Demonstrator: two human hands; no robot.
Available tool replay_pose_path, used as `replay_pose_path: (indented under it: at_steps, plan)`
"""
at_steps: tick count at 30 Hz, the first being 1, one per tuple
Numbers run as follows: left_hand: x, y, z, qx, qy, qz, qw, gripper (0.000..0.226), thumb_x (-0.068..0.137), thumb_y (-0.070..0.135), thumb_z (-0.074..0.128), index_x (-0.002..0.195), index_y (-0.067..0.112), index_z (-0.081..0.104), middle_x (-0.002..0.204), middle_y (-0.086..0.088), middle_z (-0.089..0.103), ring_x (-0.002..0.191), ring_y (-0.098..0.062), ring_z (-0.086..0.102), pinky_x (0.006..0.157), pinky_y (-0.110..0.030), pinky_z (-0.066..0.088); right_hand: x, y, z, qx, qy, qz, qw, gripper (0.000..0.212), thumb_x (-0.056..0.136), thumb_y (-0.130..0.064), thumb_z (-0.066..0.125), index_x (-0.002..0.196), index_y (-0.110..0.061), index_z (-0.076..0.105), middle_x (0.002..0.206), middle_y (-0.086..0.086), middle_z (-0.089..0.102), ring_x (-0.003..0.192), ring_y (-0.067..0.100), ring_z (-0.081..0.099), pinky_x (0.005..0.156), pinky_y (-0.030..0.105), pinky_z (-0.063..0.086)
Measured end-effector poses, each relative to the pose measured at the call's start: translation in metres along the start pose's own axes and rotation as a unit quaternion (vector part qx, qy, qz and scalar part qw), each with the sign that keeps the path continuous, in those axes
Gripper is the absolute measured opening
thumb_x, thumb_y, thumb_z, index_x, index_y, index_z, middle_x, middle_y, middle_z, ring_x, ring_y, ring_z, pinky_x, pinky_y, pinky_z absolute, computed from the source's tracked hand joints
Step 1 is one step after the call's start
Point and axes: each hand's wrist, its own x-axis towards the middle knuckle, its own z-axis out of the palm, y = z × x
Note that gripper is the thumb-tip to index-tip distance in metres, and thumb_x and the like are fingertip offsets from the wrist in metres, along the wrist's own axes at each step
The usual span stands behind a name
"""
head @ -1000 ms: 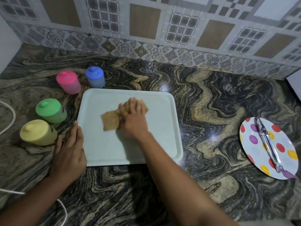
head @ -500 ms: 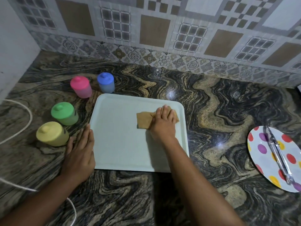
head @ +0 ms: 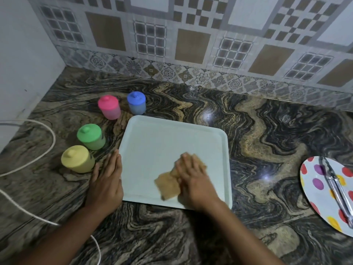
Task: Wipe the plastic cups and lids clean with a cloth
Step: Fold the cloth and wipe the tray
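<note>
A pale tray [head: 164, 138] lies on the marble counter. My right hand [head: 193, 180] presses a tan cloth [head: 168, 185] flat onto the tray's near right part, fingers stretched over it. My left hand [head: 107, 180] lies flat on the counter against the tray's left edge. Left of the tray stand lidded plastic cups: a yellow cup [head: 77, 158] nearest my left hand, a green cup [head: 91, 136] behind it, then a pink cup [head: 109, 107] and a blue cup [head: 136, 102] at the back.
A polka-dot plate [head: 321, 190] with metal tongs [head: 337, 190] on it sits at the right edge. A white cable [head: 28, 163] loops across the counter on the left. A tiled wall backs the counter.
My right hand has slid the cloth from the tray's far right part toward the near edge. The left hand stays against the tray's left side.
</note>
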Motion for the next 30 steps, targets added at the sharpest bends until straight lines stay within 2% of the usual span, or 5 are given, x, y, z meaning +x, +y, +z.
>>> replay_pose_path:
  at_steps: [6,15,20,26,30]
  plan:
    - [0.0,-0.001,0.003,0.019,0.002,-0.003,1.0,0.066,0.095,0.027,0.014,0.157,0.005,0.018,0.168,-0.006,0.001,0.154,-0.021,0.012,0.12,-0.05,0.014,0.142,-0.04,-0.03,0.05,0.061,0.194,0.978,0.057,0.11,-0.032,0.036,0.163,-0.019,0.019,0.171,0.022,0.003,0.156,0.048,0.001,0.124,0.056,0.002]
    - [-0.001,0.002,-0.002,0.006,-0.003,-0.005,1.0,0.071,0.088,0.026,0.017,0.156,0.004,0.019,0.168,-0.008,0.007,0.154,-0.021,0.012,0.121,-0.052,0.017,0.045,-0.098,0.018,0.052,0.006,-0.091,0.994,0.056,0.103,-0.037,0.041,0.158,-0.025,0.038,0.172,0.014,0.003,0.157,0.037,-0.011,0.124,0.047,-0.005]
    - [0.001,0.0,0.0,0.003,-0.005,0.002,1.0,0.068,0.091,0.024,0.018,0.156,0.004,0.019,0.167,-0.008,0.01,0.153,-0.024,0.014,0.12,-0.055,0.018,-0.058,-0.017,0.017,0.047,0.046,0.079,0.995,0.066,0.105,-0.047,0.021,0.16,-0.015,0.034,0.171,0.009,0.008,0.158,0.036,-0.002,0.128,0.056,0.012]
    - [0.001,-0.002,0.003,0.016,-0.001,0.014,1.0,0.07,0.087,0.018,0.029,0.154,0.001,0.025,0.165,-0.014,0.018,0.151,-0.029,0.02,0.117,-0.057,0.021,0.025,0.018,-0.018,0.037,0.115,0.301,0.946,0.067,0.105,-0.04,0.015,0.164,-0.008,0.017,0.17,0.025,-0.002,0.157,0.047,-0.006,0.126,0.055,-0.005]
    - [0.001,-0.002,0.004,0.016,-0.006,0.01,1.0,0.069,0.089,0.019,0.027,0.156,0.004,0.02,0.167,-0.011,0.011,0.154,-0.026,0.013,0.12,-0.054,0.016,0.113,-0.012,-0.023,0.045,0.095,0.221,0.97,0.059,0.11,-0.035,0.034,0.165,-0.022,0.016,0.171,0.021,-0.009,0.156,0.049,-0.01,0.125,0.056,-0.007]
